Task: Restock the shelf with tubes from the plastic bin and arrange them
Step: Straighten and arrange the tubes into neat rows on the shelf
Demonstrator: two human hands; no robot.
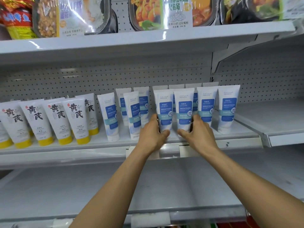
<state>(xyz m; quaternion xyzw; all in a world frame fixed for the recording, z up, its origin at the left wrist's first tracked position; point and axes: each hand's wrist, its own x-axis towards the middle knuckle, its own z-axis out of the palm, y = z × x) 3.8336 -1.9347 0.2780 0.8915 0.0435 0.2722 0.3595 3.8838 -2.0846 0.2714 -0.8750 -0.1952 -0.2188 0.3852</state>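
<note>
Your left hand (152, 133) grips the left tube (164, 109) low down, with the thumb curled across its front near the cap and the fingers wrapped behind its left side. Your right hand (198, 131) grips the right tube (184, 107) the same way: thumb across the front bottom, fingers round its right side. Both tubes are centre frame, upright, cap down, at the front of the shelf (98, 146), side by side and just about touching. Your hands hide the caps, so you cannot tell if they sit on the shelf.

More blue tubes (227, 109) stand either side. Two are just right of your right hand, and several are to the left, looser and slightly tilted. A back row stands behind, mostly only tops showing.

Yellow tubes (76, 117) fill the left of the frame on the same shelf, cap down and leaning left. Pegboard (49, 79) backs the shelf. Food trays (148, 12) line the top shelf along the upper edge. The lower shelf (82, 186) lies under your forearms in the lower half of the frame.
</note>
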